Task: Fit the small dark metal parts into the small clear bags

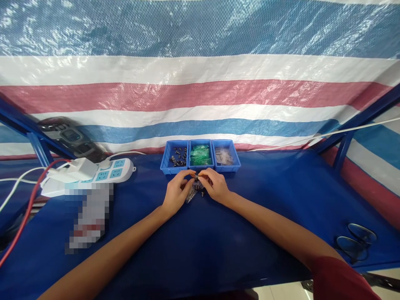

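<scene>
My left hand (178, 191) and my right hand (216, 186) meet over the blue table (200, 246), fingers pinched together. Between the fingertips is a small thing, too tiny and covered to name. Just below lie a clear plastic bag (191, 194) and a few small dark screw-like parts (202, 194), partly hidden by the fingers. Right behind the hands stand three blue bins. The left bin (165, 170) holds dark screws (178, 157), the middle one green packets (200, 155), the right one small clear bags (223, 156).
To the left, a white power strip (125, 170) carries plugged-in adapters (81, 168) and cables, with a blurred-out pale object (90, 216) in front. A dark bagged device (70, 135) stands behind. Eyeglasses (356, 241) lie at the right. A striped tarp (200, 96) hangs behind the table.
</scene>
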The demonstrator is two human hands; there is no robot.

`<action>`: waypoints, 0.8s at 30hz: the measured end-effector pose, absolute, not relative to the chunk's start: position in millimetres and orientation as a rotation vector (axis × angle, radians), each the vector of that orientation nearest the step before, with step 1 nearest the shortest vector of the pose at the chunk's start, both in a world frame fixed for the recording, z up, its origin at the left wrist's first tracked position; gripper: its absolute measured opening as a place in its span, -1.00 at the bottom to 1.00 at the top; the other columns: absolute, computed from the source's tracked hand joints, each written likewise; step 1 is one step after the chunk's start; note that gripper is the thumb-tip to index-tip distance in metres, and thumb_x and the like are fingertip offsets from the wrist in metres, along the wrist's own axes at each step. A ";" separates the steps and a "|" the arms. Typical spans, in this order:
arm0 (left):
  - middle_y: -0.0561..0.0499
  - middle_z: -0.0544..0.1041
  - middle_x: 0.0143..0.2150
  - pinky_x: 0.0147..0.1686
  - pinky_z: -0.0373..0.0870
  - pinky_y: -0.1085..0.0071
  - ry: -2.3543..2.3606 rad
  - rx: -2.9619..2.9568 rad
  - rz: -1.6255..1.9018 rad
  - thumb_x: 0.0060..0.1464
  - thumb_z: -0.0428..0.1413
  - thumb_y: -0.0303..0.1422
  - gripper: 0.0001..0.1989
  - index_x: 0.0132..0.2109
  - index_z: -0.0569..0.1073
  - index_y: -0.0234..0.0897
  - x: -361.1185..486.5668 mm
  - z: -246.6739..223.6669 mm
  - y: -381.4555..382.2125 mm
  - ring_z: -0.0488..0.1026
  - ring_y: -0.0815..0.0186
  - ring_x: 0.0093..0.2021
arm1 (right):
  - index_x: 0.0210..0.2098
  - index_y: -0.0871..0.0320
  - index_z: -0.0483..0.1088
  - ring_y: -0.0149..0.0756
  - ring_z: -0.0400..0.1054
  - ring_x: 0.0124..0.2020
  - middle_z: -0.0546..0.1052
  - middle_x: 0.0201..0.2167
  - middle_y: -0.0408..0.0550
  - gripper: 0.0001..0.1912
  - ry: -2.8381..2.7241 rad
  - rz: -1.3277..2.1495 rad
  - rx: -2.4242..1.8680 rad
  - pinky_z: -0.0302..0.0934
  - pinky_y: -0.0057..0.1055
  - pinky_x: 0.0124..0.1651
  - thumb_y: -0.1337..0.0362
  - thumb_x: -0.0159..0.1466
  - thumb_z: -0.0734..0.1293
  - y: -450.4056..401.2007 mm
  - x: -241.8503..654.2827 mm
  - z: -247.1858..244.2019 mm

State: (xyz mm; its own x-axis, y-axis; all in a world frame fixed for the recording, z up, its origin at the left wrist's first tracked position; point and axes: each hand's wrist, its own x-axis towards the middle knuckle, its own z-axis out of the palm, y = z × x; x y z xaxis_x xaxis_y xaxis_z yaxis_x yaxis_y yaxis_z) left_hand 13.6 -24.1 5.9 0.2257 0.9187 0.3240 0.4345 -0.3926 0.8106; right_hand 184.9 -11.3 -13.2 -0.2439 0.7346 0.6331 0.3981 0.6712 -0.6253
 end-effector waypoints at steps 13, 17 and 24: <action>0.13 0.41 -0.54 -0.58 0.22 0.54 1.289 1.896 1.101 0.11 0.08 -0.26 -0.79 -0.14 0.45 -0.25 13.3 10.1 -26.8 0.22 0.50 -0.65 | -0.29 0.17 0.38 -0.37 0.29 -0.45 0.40 -0.43 -0.05 -0.78 -1.907 0.378 -0.850 0.20 -0.44 -0.37 0.25 0.36 0.14 -8.9 184.0 -16.1; 0.18 0.32 -0.66 -0.59 0.21 0.54 1.320 1.861 1.122 0.09 0.10 -0.26 -0.78 -0.14 0.46 -0.24 13.1 10.6 -28.7 0.20 0.49 -0.68 | -0.34 0.18 0.38 -0.39 0.26 -0.48 0.36 -0.47 -0.08 -0.76 -1.872 0.369 -0.888 0.17 -0.44 -0.40 0.26 0.35 0.14 -9.1 183.9 -15.4; 0.03 0.51 -0.24 -0.47 0.33 0.52 1.307 1.946 1.191 0.13 0.07 -0.25 -0.78 -0.12 0.49 -0.22 12.1 8.3 -26.3 0.35 0.48 -0.55 | -0.32 0.18 0.38 -0.42 0.21 -0.53 0.35 -0.48 -0.10 -0.77 -1.848 0.373 -0.906 0.14 -0.46 -0.44 0.27 0.35 0.13 -11.2 184.6 -13.4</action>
